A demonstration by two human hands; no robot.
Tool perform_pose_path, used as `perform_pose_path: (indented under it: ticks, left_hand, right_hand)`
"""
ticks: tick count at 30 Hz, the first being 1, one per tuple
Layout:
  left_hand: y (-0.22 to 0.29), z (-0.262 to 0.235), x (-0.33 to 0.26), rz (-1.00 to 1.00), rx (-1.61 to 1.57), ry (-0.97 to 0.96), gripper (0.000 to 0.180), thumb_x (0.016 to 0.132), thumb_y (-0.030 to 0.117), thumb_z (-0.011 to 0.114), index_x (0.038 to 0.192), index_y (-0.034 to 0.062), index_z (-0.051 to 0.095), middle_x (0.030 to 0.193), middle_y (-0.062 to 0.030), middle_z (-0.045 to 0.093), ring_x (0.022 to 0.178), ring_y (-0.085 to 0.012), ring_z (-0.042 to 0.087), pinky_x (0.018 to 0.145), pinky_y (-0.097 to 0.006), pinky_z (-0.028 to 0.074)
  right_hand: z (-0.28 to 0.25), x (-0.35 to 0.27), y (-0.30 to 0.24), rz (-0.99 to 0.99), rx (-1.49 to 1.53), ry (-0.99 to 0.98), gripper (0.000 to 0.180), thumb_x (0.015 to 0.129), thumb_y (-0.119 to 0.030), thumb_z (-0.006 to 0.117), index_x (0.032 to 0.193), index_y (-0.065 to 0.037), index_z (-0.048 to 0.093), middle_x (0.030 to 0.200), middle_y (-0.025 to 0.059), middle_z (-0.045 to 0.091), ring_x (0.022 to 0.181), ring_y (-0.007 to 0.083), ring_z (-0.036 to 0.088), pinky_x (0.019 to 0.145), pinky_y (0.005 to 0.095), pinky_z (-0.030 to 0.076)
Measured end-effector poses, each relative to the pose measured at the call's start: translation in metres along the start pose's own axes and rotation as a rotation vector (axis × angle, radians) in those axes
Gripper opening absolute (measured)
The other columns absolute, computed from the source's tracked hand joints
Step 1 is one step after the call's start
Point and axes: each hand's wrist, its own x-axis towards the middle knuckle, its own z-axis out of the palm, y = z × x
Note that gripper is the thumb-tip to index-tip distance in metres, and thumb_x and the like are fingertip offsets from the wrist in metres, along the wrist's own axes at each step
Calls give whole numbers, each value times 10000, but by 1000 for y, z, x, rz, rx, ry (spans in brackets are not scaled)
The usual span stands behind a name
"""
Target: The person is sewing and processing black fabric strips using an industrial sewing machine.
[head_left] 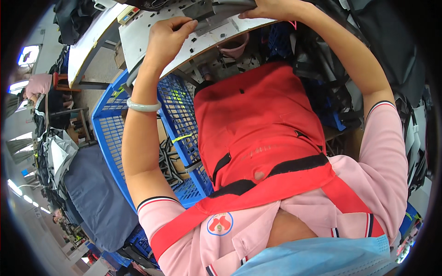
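Both hands press a grey fabric piece [216, 16] flat at the tabletop [152, 34] near edge: left hand [168, 37] fingers curled on it, right hand [264, 9] spread. Uneven pressure could shift it.

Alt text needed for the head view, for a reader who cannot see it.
Both hands, left and right, press grey fabric onto a white worktable at the top edge. Below, a red apron covers a pink shirt; a blue crate sits to the left.
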Motion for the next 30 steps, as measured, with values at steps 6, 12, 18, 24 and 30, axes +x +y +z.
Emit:
perform_pose_path:
  ticks: [6, 12, 18, 24, 30]
  left_hand:
    - [-9, -1, 22, -160, -69, -26, 301, 879, 300, 697, 976, 18, 743, 674, -18, 642, 599, -57, 522, 543, -222, 408]
    - [-16, -10, 35, -190, -149, -12, 295, 873, 284, 699, 986, 15, 747, 664, -21, 638, 552, -52, 475, 507, -212, 378]
    - [-21, -16, 47, -153, -183, 4, 252, 873, 263, 688, 962, 38, 758, 670, -24, 641, 552, -56, 479, 512, -216, 381]
    - [-26, -16, 49, -188, -237, 5, 243, 896, 252, 672, 978, 36, 747, 705, -19, 632, 579, -60, 481, 530, -218, 360]
    - [-36, -30, 21, -261, -273, 111, 279, 912, 248, 661, 947, -21, 727, 735, -43, 663, 599, -71, 536, 553, -222, 402]
  right_hand:
    - [3, 22, 22, -61, 98, 29, 484, 749, -356, 746, 1029, 23, 638, 934, 259, 663, 916, 385, 645, 791, 439, 490]
    - [0, 38, 35, -190, 293, 46, 476, 744, -317, 767, 1044, 32, 649, 904, 232, 676, 868, 325, 656, 775, 405, 495]
    - [-11, 50, 29, -84, 119, 44, 539, 730, -333, 775, 1098, 39, 646, 972, 228, 679, 928, 318, 652, 820, 386, 494]
    - [-4, 52, 28, -53, 187, 113, 623, 729, -378, 764, 1165, 43, 619, 1032, 248, 667, 997, 337, 639, 880, 388, 487]
    - [-3, 8, 19, 33, 313, 198, 509, 778, -307, 717, 1144, 30, 611, 970, 194, 682, 911, 268, 649, 823, 363, 495]
